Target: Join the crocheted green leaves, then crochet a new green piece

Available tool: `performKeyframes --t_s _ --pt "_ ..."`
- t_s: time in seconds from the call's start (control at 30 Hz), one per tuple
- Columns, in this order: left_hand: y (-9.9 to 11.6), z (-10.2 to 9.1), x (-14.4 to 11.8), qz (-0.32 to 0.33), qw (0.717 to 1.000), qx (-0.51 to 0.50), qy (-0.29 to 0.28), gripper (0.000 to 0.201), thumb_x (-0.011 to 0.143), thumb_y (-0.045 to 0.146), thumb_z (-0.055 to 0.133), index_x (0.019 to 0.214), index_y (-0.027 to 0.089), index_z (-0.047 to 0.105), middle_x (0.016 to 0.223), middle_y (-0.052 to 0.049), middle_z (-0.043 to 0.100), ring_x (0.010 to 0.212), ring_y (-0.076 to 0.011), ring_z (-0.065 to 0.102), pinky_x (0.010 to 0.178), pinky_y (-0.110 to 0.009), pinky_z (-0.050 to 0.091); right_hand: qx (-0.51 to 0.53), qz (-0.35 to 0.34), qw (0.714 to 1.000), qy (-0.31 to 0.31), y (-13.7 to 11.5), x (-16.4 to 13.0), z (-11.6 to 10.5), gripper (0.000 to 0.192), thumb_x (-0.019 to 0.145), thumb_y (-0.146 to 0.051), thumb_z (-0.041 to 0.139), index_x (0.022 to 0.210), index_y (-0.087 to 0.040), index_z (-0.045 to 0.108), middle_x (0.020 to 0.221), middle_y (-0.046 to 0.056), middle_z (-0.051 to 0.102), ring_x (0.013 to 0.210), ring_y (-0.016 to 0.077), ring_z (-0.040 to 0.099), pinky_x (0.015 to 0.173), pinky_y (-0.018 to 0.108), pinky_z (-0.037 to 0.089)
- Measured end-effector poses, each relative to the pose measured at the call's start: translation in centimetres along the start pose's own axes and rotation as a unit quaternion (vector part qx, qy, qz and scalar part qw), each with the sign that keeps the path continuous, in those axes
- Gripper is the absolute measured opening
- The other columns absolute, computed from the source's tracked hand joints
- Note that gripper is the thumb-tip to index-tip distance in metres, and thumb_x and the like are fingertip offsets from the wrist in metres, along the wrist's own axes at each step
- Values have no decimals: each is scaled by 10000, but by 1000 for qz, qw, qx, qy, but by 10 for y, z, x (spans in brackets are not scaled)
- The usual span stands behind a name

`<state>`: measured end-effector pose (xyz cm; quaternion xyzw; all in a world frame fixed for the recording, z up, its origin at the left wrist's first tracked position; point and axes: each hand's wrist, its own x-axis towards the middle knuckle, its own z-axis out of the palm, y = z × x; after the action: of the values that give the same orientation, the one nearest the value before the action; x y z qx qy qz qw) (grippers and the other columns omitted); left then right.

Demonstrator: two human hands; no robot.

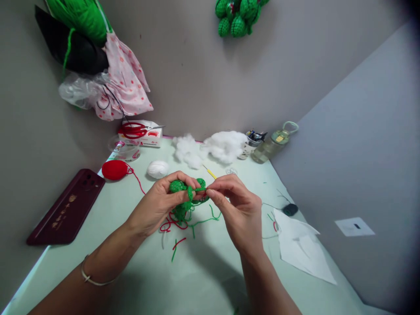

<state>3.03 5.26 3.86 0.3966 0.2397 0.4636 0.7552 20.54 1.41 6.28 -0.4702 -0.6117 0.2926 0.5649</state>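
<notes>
My left hand (160,199) is closed around a green crocheted piece (178,187) with rounded lobes, holding it above the middle of the table. From that piece a short green strand of yarn (201,190) stretches across to my right hand (238,210), whose thumb and forefinger pinch its end. Whether a needle or hook sits in that pinch is too small to make out. Below the crocheted piece hang loose green yarn (210,218) and looped red yarn (166,225). A yellow-handled crochet hook (211,173) lies just beyond my fingers.
White stuffing (226,146), a cup of tools (249,144) and a bottle (272,144) stand at the back. Left are a red yarn ball (114,170), white yarn (158,169), red-handled scissors (134,130) and a phone (67,210). White paper (302,249) and black thread (290,209) lie right.
</notes>
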Motion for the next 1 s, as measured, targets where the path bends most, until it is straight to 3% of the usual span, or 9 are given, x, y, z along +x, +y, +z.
performKeyframes --t_s 0.37,0.73,1.0 --pt "2 3 0 3 1000 -2 -7 108 804 213 857 815 183 754 924 2 708 833 -116 718 793 -194 560 -18 -31 999 10 1 1 -1 105 892 -147 733 834 -235 742 807 3 676 757 145 599 642 291 473" --pt "0 -1 0 4 1000 8 1 89 818 198 841 823 187 752 939 0 702 838 -104 692 785 -185 544 -93 -102 990 20 -1 0 1 128 913 -115 705 854 -229 713 799 -3 654 718 128 562 618 281 462" --pt "-2 -4 2 17 999 28 -4 95 813 204 842 836 199 750 935 18 712 853 -95 675 770 -167 536 -184 -161 969 15 5 -6 7 141 936 -106 657 939 -236 712 862 37 642 789 170 614 654 325 506"
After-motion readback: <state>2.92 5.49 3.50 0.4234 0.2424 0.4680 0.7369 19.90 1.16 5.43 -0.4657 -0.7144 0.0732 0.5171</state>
